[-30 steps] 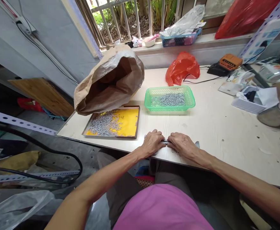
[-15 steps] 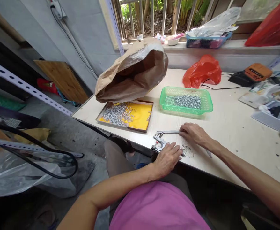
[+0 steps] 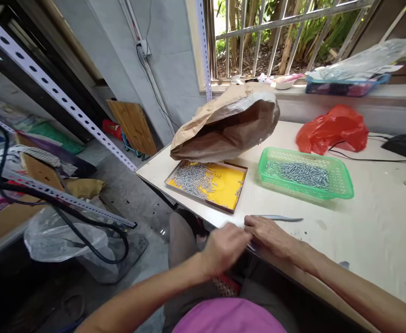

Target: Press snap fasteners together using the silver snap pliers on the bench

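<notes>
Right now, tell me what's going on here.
Someone's left hand, blurred, and right hand are close together at the near side of the table. A grey metal handle juts out beside the right hand; the grip itself is hidden. Beyond, small silver pieces lie in a yellow-bottomed tray and a green plastic basket, with an open brown paper bag behind the tray.

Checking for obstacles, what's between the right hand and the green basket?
In the head view, a grey handle lies between the right hand and the green basket.
</notes>
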`<state>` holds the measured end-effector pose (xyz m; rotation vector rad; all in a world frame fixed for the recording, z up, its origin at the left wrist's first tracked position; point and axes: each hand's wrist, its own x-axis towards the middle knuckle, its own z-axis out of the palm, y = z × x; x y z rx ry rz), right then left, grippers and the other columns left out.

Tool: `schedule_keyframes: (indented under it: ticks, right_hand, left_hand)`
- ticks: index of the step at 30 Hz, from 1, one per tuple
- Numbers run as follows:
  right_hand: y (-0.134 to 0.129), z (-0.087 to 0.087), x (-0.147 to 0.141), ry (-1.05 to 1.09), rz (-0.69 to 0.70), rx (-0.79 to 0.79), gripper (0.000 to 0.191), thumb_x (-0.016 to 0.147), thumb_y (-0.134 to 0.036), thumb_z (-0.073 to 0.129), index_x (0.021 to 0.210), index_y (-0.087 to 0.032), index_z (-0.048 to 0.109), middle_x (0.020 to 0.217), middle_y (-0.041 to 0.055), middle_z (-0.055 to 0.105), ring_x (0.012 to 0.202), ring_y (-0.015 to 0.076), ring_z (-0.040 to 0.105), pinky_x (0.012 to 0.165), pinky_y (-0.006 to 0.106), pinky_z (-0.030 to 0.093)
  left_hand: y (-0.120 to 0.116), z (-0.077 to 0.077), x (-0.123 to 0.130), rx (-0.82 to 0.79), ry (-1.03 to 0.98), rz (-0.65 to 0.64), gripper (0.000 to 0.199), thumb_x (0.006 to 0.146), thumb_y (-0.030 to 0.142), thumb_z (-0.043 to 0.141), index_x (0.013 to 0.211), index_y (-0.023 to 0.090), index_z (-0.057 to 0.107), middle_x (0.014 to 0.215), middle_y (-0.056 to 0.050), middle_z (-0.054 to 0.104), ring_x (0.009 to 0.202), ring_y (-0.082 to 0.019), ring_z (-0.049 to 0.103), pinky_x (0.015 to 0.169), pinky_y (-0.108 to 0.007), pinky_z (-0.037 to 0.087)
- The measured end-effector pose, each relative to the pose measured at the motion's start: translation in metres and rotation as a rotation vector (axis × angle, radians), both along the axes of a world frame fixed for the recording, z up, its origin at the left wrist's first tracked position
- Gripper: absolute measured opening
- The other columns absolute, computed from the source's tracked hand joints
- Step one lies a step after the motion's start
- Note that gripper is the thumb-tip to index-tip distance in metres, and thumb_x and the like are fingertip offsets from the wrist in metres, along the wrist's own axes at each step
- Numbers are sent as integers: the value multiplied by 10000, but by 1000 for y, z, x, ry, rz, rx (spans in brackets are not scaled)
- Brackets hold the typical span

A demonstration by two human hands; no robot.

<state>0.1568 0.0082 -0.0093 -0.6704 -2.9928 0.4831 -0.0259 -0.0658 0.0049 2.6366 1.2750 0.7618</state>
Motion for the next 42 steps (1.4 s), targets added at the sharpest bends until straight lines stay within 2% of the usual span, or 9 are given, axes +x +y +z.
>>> schedule_keyframes:
  ticks: [3, 6, 11, 15, 20, 24, 29, 39, 42]
  right_hand:
    - [-1, -14, 0, 105, -67, -63, 222, 928, -178, 365, 854, -202, 573, 869, 50, 593, 769, 158, 539, 685, 293, 412]
    - [-2, -9, 5, 384, -243, -191, 203, 960, -272, 351, 941, -216, 544, 875, 44, 620, 755, 142, 581, 672, 271, 460]
    - [39, 48, 42, 751, -764, 169, 204, 908, -372, 492, 1049, -246, 568, 930, 40, 658, 740, 163, 614, 694, 308, 495]
    - [85, 81, 92, 498, -969, 442, 374, 900, -440, 468, 1175, -209, 570, 1094, 109, 637, 779, 218, 626, 712, 384, 489]
    - [72, 65, 99, 468, -867, 337, 383, 899, -447, 458, 1145, -198, 612, 1078, 109, 647, 769, 200, 634, 729, 376, 500]
    - [50, 43, 28, 698, -772, -75, 304, 873, -434, 496, 982, -214, 675, 950, 71, 701, 826, 197, 650, 729, 346, 517]
    - [66, 21, -67, 882, -736, -613, 354, 764, -481, 602, 918, -165, 638, 847, 81, 702, 709, 186, 661, 663, 335, 537]
    - [59, 21, -101, 846, -770, -554, 273, 817, -418, 489, 712, -183, 577, 647, 22, 646, 593, 146, 633, 565, 256, 500]
    - [63, 21, -102, 782, -793, -474, 223, 821, -355, 479, 702, -185, 562, 623, 13, 629, 582, 139, 616, 574, 251, 484]
  left_hand:
    - [43, 13, -48, -32, 28, 396, 243, 945, 230, 424, 980, 169, 656, 891, -73, 625, 891, -192, 538, 796, -323, 468]
    - [92, 9, -77, -93, 122, 507, 236, 932, 235, 450, 946, 174, 677, 867, -73, 602, 906, -206, 508, 781, -325, 459]
    - [146, -8, -87, -168, 263, 386, 220, 891, 163, 464, 879, 177, 683, 909, -96, 578, 960, -227, 472, 726, -304, 436]
    - [166, -15, -88, -231, 254, 296, 214, 825, 88, 478, 721, 162, 650, 863, -102, 583, 948, -222, 486, 744, -294, 434]
    - [166, -12, -87, -283, -1, 400, 115, 778, 130, 555, 734, 155, 658, 805, -69, 637, 855, -199, 568, 779, -299, 450]
    - [149, -3, -70, -533, -441, 507, 91, 745, 210, 624, 774, 144, 679, 727, -33, 657, 648, -136, 590, 614, -241, 463]
    - [123, 14, -49, -709, -809, 439, 270, 694, 347, 708, 822, 113, 664, 707, -27, 635, 604, -102, 560, 525, -201, 454]
    - [106, 27, -61, -1009, -1086, 446, 318, 608, 331, 804, 738, 107, 620, 629, 2, 592, 514, -59, 518, 531, -201, 456]
    - [108, 19, -56, -861, -984, 533, 169, 701, 243, 726, 743, 116, 622, 664, -9, 608, 537, -72, 536, 549, -213, 467]
